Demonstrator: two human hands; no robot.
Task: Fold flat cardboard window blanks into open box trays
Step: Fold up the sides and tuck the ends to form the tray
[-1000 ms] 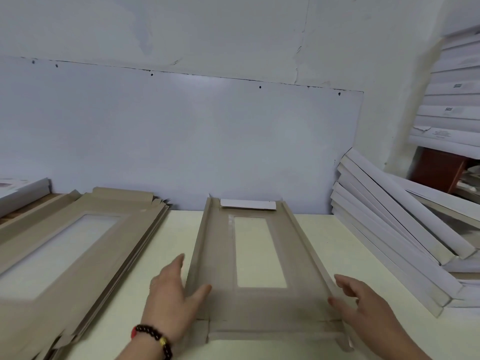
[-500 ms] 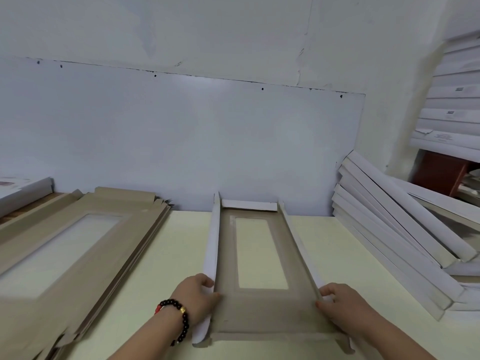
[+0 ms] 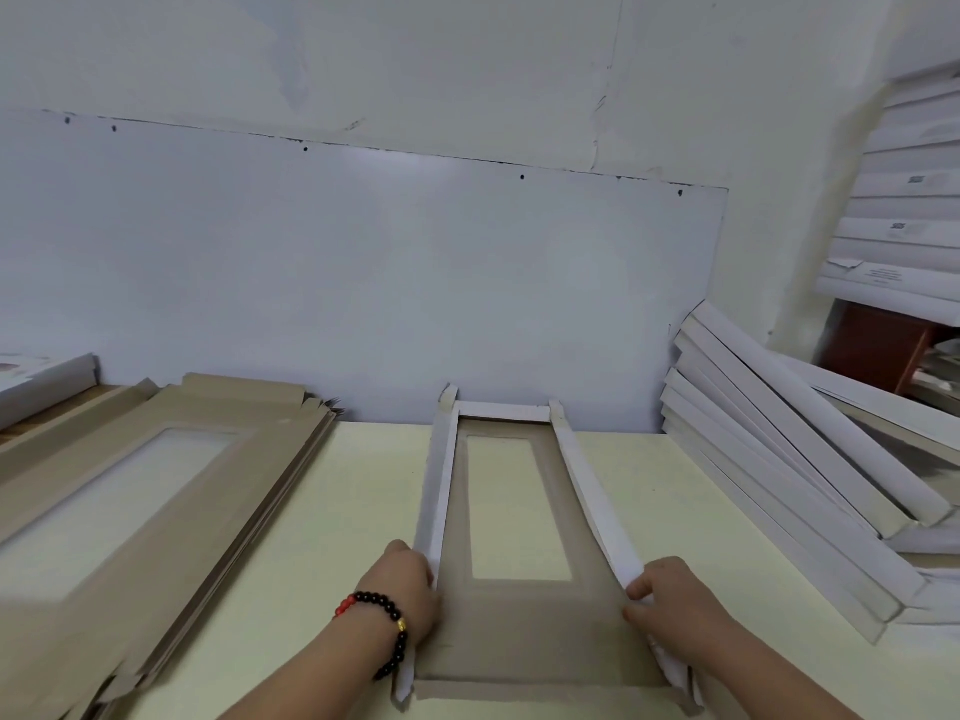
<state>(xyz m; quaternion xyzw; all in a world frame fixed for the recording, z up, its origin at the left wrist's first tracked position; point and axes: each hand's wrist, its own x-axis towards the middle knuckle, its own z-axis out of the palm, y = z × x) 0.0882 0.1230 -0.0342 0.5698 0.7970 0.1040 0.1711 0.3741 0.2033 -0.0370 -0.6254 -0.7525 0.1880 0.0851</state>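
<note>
A brown cardboard window blank (image 3: 530,631) lies lengthwise on the pale table (image 3: 322,537) in front of me, its window opening in the far half. Both long side flaps stand raised, white faces outward. My left hand (image 3: 405,584), with a bead bracelet on the wrist, grips the left side flap (image 3: 436,480) near its front end. My right hand (image 3: 670,605) pinches the right side flap (image 3: 587,491) near its front end. The short far flap (image 3: 501,410) stands up against the wall. The near flap lies flat.
A stack of flat brown window blanks (image 3: 156,491) lies on the left. Several folded white trays (image 3: 810,485) lean in a pile at the right, with more white boxes (image 3: 904,210) stacked above. A grey wall panel (image 3: 363,283) closes the table's far edge.
Both hands moved in from beside the flat blank and took hold of its long side flaps, folding them from lying outward to standing upright.
</note>
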